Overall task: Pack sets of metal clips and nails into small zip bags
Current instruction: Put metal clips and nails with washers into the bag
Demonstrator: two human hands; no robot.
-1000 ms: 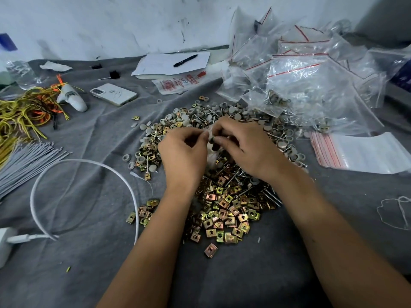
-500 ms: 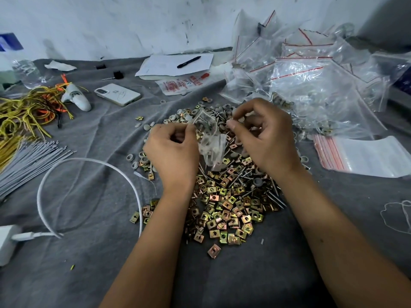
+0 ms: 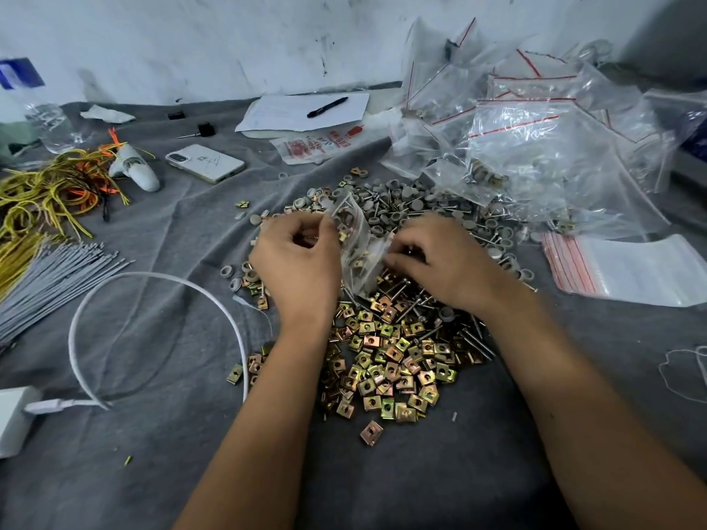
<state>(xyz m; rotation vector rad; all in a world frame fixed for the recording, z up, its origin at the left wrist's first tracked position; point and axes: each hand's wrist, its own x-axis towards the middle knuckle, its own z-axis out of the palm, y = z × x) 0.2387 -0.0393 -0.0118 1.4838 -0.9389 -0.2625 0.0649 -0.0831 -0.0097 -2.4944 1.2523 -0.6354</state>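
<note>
A small clear zip bag (image 3: 357, 242) with clips and nails inside hangs between my hands above the pile. My left hand (image 3: 298, 265) pinches its left top edge. My right hand (image 3: 440, 262) pinches its right edge with curled fingers. Below them lies a heap of square brass-coloured metal clips (image 3: 386, 361) on the grey cloth. Long nails (image 3: 474, 338) and grey round-headed pieces (image 3: 405, 197) are mixed in at the heap's far and right sides.
Filled zip bags (image 3: 535, 147) are piled at the back right; a flat stack of empty zip bags (image 3: 627, 269) lies to the right. A white cable (image 3: 160, 277), grey ties (image 3: 49, 277), yellow wires (image 3: 42, 193), a phone (image 3: 204, 162) and papers with a pen (image 3: 327, 107) lie left and behind.
Both hands lifted the small bag off the pile, then my right hand dropped lower and nearer, so the bag now tilts down to the right.
</note>
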